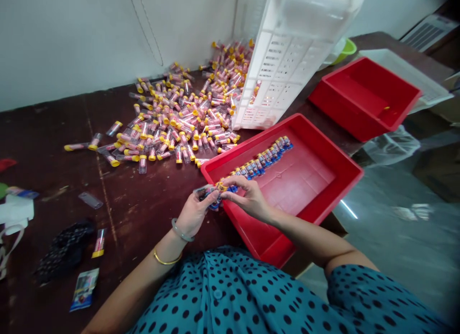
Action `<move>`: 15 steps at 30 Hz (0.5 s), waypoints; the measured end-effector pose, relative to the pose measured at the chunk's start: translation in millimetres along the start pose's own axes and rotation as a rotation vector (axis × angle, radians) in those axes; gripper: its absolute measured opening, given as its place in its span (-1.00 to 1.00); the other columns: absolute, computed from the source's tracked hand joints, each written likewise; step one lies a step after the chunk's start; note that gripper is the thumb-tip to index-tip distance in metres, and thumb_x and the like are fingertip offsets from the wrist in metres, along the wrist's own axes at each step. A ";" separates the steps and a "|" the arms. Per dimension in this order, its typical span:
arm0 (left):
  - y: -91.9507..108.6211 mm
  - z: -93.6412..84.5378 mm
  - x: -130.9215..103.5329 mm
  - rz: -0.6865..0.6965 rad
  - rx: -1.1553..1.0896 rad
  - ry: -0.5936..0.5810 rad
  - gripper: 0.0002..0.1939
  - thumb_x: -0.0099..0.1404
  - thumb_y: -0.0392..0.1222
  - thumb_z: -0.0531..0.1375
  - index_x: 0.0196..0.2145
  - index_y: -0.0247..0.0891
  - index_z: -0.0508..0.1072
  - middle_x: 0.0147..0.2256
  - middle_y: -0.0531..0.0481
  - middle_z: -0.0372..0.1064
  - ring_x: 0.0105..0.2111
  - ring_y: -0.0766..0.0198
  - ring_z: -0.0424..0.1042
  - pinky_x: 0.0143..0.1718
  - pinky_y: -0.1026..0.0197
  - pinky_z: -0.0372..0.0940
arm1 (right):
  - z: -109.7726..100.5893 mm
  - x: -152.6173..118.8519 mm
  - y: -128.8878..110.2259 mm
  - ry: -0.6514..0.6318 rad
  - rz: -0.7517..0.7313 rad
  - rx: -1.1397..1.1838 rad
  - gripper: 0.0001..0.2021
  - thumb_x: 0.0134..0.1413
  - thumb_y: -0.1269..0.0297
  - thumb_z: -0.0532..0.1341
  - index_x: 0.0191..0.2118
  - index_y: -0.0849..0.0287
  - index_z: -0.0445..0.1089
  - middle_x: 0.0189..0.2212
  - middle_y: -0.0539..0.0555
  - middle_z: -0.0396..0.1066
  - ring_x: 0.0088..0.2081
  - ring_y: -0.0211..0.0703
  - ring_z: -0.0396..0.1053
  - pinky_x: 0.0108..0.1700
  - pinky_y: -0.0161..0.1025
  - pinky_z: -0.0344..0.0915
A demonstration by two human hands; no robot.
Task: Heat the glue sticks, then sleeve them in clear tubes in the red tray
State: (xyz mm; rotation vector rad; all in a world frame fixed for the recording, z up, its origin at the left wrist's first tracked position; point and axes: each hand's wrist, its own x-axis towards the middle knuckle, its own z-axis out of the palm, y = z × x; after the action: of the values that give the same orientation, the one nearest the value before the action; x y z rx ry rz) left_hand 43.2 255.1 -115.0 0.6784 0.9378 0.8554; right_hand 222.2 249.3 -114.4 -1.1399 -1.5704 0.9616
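My left hand [197, 210] is closed around a small clear tube [201, 192] and blue printed packaging [214, 204], partly hidden by the fingers. My right hand [247, 196] pinches at the yellow end [220, 186] of the held item, its fingertips meeting those of the left. Both hands are over the near left corner of a red tray [302, 180]. In that tray lies a row of blue-wrapped pieces with yellow caps [262, 160], running from my right fingers toward the far side. Beyond the hands spreads a heap of clear tubes with yellow caps and pink contents [172, 118].
A white perforated crate [280, 61] stands tilted behind the tray. Another red bin [362, 94] is at the far right, with a clear plastic bag [391, 147] below it. On the left lie a dark cloth [66, 250], a lone tube [99, 243] and a printed packet [84, 290].
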 end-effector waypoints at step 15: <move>7.9 -2.3 8.7 -0.064 0.001 0.083 -0.51 0.04 0.01 0.41 -0.11 -0.28 0.50 -0.29 -0.06 0.52 -0.41 0.25 0.44 -0.42 0.25 0.37 | -149.4 76.1 67.8 0.396 0.338 -0.148 -0.69 0.16 0.21 0.15 0.00 0.17 0.18 -0.40 -0.07 0.35 -0.39 -0.30 0.35 -0.32 -0.36 0.33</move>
State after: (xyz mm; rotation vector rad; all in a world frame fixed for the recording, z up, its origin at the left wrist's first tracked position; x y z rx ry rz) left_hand 41.5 266.8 -113.2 0.6141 1.0294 0.8313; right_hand 372.0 350.2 -122.3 -1.6262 -1.1644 0.7777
